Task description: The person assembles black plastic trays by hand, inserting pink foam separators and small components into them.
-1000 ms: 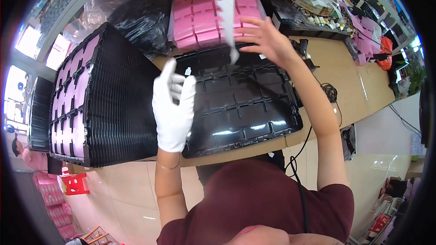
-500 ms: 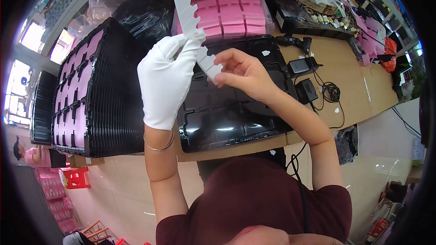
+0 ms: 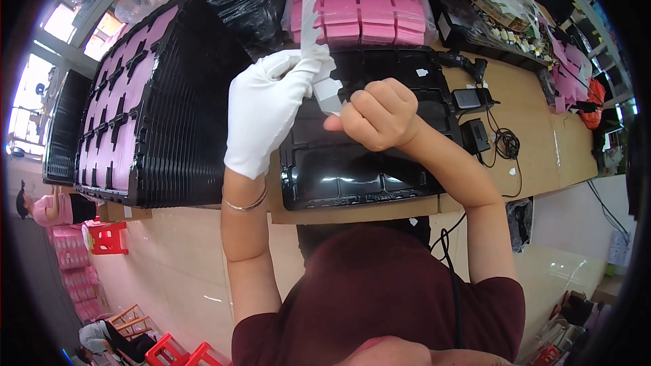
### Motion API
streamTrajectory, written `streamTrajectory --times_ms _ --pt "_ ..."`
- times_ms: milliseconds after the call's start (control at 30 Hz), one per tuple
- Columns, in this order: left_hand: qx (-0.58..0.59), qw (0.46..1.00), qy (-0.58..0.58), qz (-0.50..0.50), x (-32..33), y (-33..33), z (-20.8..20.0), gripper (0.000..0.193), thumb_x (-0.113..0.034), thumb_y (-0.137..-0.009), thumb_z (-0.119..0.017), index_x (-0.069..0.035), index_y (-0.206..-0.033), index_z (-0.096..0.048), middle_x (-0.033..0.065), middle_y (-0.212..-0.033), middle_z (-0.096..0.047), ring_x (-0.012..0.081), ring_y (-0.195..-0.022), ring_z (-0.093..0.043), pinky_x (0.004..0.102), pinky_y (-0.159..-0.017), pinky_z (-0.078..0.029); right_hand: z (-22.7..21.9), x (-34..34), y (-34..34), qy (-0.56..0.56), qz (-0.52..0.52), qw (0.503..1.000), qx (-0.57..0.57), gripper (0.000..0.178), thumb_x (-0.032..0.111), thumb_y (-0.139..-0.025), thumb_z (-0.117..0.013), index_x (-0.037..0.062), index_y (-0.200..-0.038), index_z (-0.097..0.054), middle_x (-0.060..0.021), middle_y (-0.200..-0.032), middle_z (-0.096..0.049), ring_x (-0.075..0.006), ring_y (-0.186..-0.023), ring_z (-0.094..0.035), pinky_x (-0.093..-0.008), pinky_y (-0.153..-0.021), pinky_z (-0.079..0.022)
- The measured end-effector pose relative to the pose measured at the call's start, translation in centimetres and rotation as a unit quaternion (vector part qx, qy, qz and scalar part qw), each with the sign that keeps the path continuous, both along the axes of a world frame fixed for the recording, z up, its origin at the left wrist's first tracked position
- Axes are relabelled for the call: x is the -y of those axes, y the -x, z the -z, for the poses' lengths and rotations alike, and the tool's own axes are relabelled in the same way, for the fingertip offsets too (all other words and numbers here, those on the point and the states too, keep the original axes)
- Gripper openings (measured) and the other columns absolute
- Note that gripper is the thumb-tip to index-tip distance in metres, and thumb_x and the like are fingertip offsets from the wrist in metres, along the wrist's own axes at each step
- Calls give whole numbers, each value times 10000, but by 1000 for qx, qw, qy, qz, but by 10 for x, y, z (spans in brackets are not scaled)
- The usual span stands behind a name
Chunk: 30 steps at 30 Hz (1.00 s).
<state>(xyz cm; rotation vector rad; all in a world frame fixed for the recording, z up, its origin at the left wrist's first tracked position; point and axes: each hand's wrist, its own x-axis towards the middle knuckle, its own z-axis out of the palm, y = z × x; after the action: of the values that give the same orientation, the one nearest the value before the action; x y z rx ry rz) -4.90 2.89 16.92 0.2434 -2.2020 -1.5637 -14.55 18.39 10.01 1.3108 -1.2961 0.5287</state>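
Where the long white saw-toothed strip (image 3: 309,24) is held above the shallow black plastic tray (image 3: 366,179), the bare right hand (image 3: 380,115) pinches its near end, the white-gloved left hand (image 3: 266,108) clamped just beyond; left, stacked black plastic trays (image 3: 182,115); far, plastic-wrapped pink bundle (image 3: 361,1)

Notched white strip (image 3: 309,13), top cropped by upper edge, middle covered by gloved left hand (image 3: 268,108), pink stack (image 3: 373,11) likewise cropped, upper-right clutter (image 3: 498,20) too small to identify.

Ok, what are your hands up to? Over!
Gloved left hand: gripping white notched strip. Bare right hand: closed at its lower end. Black tray underneath.
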Motion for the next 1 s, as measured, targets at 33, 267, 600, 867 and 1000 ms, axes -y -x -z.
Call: streamTrajectory --times_ms 33,267,600,867,1000 --pt "-14 1000 -4 -2 0 2 1 175 -114 -931 -683 8 -1037 -752 35 -864 -742 39 -696 -580 197 -639 -465 -2 2 -2 21 -25 999 -20 340 309 -922 -677 152 -722 -451 20 -647 -384 -133 -575 -401 -230 -504 -307" --pt "-95 994 -33 -34 13 19 15 337 -257 -949 -698 7 -1159 -688 -8 -845 -654 35 -696 -548 190 -653 -475 47 11 -47 -354 -172 820 415 274 324 -872 -696 94 -782 -577 -54 -824 -501 -244 -816 -457 -371 -750 -345" --pt "-88 993 30 -78 17 -7 51 472 -334 -963 -672 0 -1287 -593 22 -935 -621 66 -769 -567 214 -714 -492 77 21 -30 -382 -47 865 321 248 364 -788 -733 122 -775 -682 -39 -876 -503 -242 -911 -451 -403 -836 -323" --pt "-4 997 -21 -68 19 -35 78 402 -307 -1005 -606 -35 -1301 -595 122 -1240 -623 183 -1073 -609 309 -946 -478 73 15 -49 -432 -169 784 412 276 411 -862 -694 141 -802 -697 -33 -859 -537 -233 -917 -448 -395 -821 -313" --pt "-5 994 18 -104 18 -43 82 423 -343 -1044 -521 -51 -1343 -588 4 -1015 -634 44 -818 -503 205 -760 -438 81 19 -51 -433 -162 798 387 290 416 -844 -703 137 -770 -685 -33 -859 -536 -236 -924 -447 -394 -821 -318"
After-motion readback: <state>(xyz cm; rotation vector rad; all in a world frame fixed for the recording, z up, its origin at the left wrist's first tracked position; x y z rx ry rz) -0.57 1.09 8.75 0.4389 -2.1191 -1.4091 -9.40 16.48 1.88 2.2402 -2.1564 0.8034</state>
